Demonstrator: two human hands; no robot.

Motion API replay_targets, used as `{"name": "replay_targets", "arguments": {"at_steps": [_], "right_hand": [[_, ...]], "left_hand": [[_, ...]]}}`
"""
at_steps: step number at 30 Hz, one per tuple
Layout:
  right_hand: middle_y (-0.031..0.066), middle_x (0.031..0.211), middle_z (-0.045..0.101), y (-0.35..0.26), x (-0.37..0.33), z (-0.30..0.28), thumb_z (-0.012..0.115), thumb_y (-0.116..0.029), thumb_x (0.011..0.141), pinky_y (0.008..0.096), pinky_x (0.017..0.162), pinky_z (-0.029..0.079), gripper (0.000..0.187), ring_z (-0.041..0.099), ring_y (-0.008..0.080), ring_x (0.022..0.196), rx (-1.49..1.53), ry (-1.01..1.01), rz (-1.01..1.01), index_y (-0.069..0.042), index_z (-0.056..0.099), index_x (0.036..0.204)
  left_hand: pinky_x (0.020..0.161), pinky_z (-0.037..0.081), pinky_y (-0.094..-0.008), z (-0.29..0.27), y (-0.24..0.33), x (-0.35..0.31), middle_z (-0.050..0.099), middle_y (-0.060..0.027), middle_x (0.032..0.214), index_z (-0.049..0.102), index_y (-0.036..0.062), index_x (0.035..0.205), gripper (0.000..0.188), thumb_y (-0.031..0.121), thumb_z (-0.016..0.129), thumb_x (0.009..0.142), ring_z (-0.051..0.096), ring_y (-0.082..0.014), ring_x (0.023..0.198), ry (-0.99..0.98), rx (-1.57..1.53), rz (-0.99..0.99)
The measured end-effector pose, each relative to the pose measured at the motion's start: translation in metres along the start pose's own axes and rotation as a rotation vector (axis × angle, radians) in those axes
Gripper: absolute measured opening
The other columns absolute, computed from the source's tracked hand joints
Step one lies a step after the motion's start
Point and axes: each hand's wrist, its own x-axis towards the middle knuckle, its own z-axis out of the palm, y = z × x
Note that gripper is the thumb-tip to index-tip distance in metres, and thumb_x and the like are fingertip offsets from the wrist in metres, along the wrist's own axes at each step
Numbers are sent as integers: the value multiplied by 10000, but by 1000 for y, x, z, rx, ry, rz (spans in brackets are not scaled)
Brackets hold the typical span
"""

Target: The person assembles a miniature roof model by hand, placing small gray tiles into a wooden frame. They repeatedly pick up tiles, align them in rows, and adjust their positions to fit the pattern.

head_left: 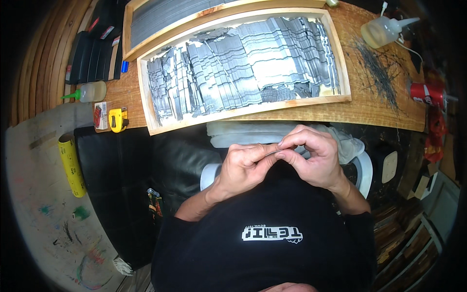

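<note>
Dark, thin strip lies between left hand and right hand, pinched by both.

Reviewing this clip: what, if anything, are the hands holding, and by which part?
A thin dark strip, pinched by the left hand and right hand close together; its ends are hidden, so the exact parts gripped cannot be told.

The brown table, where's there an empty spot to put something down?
On the wooden table, there's bare wood between the light wooden tray and the scattered dark slivers, and a smaller patch between the tray and the green-tipped bottle. The tray itself is crowded with grey strips.
</note>
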Motion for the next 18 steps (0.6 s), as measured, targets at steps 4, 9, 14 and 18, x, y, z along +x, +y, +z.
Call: {"name": "replay_targets", "arguments": {"at_steps": [4, 9, 14, 18], "right_hand": [[117, 929, 758, 5, -2, -1, 838, 47, 866, 277, 727, 571, 159, 729, 178, 827, -8, -8, -14, 13, 743, 989], [115, 934, 755, 6, -2, -3, 830, 33, 885, 272, 724, 570, 142, 727, 174, 829, 4, -25, -4, 15, 737, 991], [112, 933, 749, 7, -3, -2, 823, 30, 896, 266, 723, 569, 132, 720, 168, 830, 17, -26, 15, 16, 732, 990], [108, 937, 744, 7, -3, -1, 811, 38, 904, 266, 724, 566, 123, 716, 163, 833, 26, -26, 27, 16, 724, 988]], "left_hand": [[640, 589, -314, 0, 0, 1, 794, -200, 910, 804, -4, 1147, 228, 21, 809, 921, 795, -282, 745, -7, 11, -23], [685, 610, -290, 1, -2, -1, 813, -189, 945, 806, -15, 1123, 209, 6, 818, 916, 815, -248, 808, -13, -2, -40], [699, 616, -287, 0, -1, -1, 816, -187, 958, 806, -14, 1127, 210, 8, 817, 918, 818, -244, 826, -16, -18, -64], [692, 614, -302, 1, -2, -1, 805, -201, 970, 807, 5, 1152, 227, 35, 811, 928, 818, -276, 828, -11, -43, -70]]}}
